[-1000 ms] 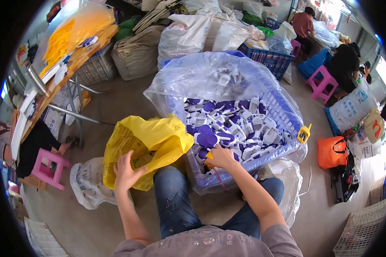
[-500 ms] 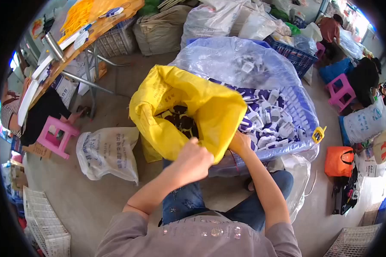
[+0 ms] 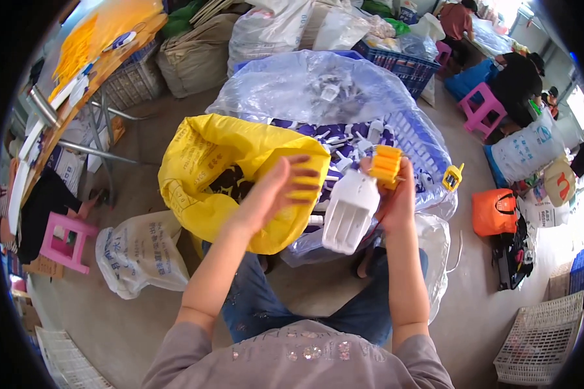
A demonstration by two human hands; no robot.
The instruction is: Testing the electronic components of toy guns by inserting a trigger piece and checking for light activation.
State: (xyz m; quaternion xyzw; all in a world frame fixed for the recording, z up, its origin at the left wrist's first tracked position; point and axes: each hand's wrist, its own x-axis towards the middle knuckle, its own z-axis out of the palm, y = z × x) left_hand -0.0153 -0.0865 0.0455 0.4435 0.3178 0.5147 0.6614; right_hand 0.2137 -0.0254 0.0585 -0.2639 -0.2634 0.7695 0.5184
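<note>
My right hand [image 3: 401, 198] is raised in front of the crate, closed around a yellow ridged plastic piece [image 3: 385, 165]. Against it, pointing down and toward me, is a white slotted plastic piece [image 3: 352, 211]; I cannot tell whether the two are joined. Fingers spread and slightly blurred, my left hand [image 3: 269, 191] holds nothing and hovers over the near side of a yellow woven sack [image 3: 194, 146]. Dark brown pieces [image 3: 228, 181] show inside the sack's wide mouth. Purple-and-white plastic pieces [image 3: 370, 133] fill the plastic-lined blue crate [image 3: 412, 133].
A white printed sack [image 3: 143, 253] stands left of the yellow one, near a pink stool [image 3: 68, 240]. At the right are another pink stool [image 3: 482, 110], an orange bag [image 3: 494, 212] and a white basket [image 3: 540, 340]. Other people sit at both sides.
My right hand has come up from beside the sack with the white and yellow pieces now in view. My left hand has gone from a closed grip at the sack's rim to spread fingers.
</note>
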